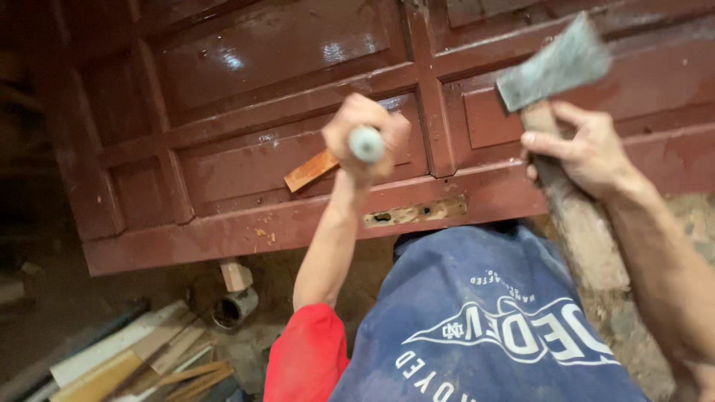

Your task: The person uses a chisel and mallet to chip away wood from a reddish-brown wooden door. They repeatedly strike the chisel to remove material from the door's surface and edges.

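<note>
Dusty earthen floor (112, 298) is seen at the bottom left, strewn with several pale wooden offcuts (141, 365) and one short grey pipe piece (234, 307). Nearer, one blue printed cloth (484, 327) and one red sleeve (307, 357) are shown. One chisel (339, 155), with rounded grey butt and flat orange-brown blade, is clenched in the left hand (365, 134). One hatchet (555, 97), with dull grey wedge head and rough wooden handle, is gripped by the right hand (588, 152). Beyond, one glossy maroon panelled door (246, 97) lies on edge, one bare rectangular lock mortise (415, 213) being cut in its rim.
</note>
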